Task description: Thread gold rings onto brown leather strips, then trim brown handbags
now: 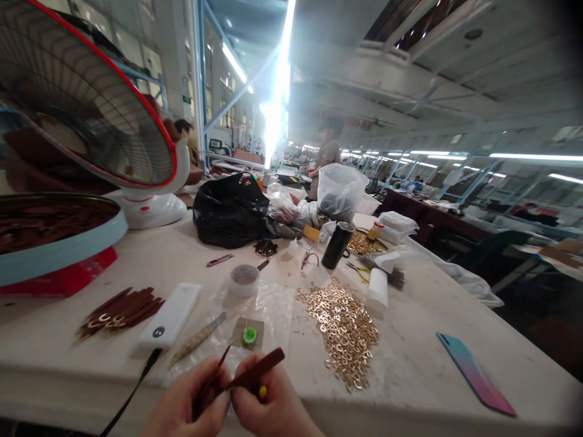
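At the table's near edge, my left hand (pixel 191 397) is closed on brown leather strips, one of them a thin upright strip (pixel 217 368). My right hand (pixel 269 396), fingertips almost touching the left, pinches a wider brown leather strip (pixel 259 369). A small yellow piece (pixel 263 392) shows between its fingers; its kind is unclear. Just beyond the hands, a green round object (pixel 249 335) sits on a small brownish square. To the right lies a pile of gold metal rings (pixel 344 331). Finished-looking strips with gold rings (pixel 121 309) lie at the left.
A white power bank (pixel 169 317) with a black cable, a wooden-handled tool (pixel 198 338) and a tape roll (pixel 245 280) lie on the table. A fan (pixel 150 209), a black bag (pixel 232 212), a black can (pixel 337 246) and a phone (pixel 476 373) surround the work area. People are farther back.
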Available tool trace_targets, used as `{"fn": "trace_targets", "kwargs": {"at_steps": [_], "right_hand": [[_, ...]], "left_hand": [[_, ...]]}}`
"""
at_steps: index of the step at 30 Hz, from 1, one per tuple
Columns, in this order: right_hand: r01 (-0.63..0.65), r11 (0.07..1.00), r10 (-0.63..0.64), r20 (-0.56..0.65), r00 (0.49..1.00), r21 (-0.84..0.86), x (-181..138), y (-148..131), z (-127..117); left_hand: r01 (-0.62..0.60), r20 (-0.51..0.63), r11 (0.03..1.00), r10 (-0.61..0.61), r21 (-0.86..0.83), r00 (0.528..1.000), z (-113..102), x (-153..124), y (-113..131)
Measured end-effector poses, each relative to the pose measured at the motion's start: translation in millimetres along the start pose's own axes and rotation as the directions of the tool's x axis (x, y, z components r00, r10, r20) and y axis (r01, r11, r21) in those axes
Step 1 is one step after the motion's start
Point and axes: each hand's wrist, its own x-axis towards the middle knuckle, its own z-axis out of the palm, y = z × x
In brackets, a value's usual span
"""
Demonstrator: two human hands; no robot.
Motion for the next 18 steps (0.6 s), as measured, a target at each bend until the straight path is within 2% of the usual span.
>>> {"fn": "trace_targets", "kwargs": {"at_steps": [2,4,7,12,15,18], "right_hand": [[-0.004,1.000,0.004,-0.003,1.000,0.026,5.8,1.1,5.3],[-0.003,0.997,-0.001,0.048,0.999,0.071,10.8,3.2,8.2],[0.024,0.990,-0.041,0.122,0.992,0.139,16.6,9.5,5.0],[-0.011,0.987,0.002,0.053,0.999,0.160,27.4,20.4,-11.3],[-0.041,0.994,0.034,0.062,0.998,0.106,30.9,19.7,-18.1],[-0.072,0.995,0.069,0.039,0.997,0.072,31.7,15.6,-21.2]], "left_hand": [[0.038,0.000,0.996,-0.038,-0.079,0.999,-2.8,2.4,-4.9],[0.066,-0.055,0.990,-0.073,-0.127,0.996,-6.5,3.8,-7.6],[0.130,-0.084,0.985,-0.140,-0.115,0.987,-16.8,4.7,-7.8],[0.208,-0.197,0.976,-0.215,-0.058,0.956,-44.2,7.5,-20.4],[0.205,-0.240,0.979,-0.194,0.018,0.951,-71.7,13.4,-37.6],[0.210,-0.376,0.953,-0.117,0.218,0.919,-119.1,24.5,-52.5]]}}
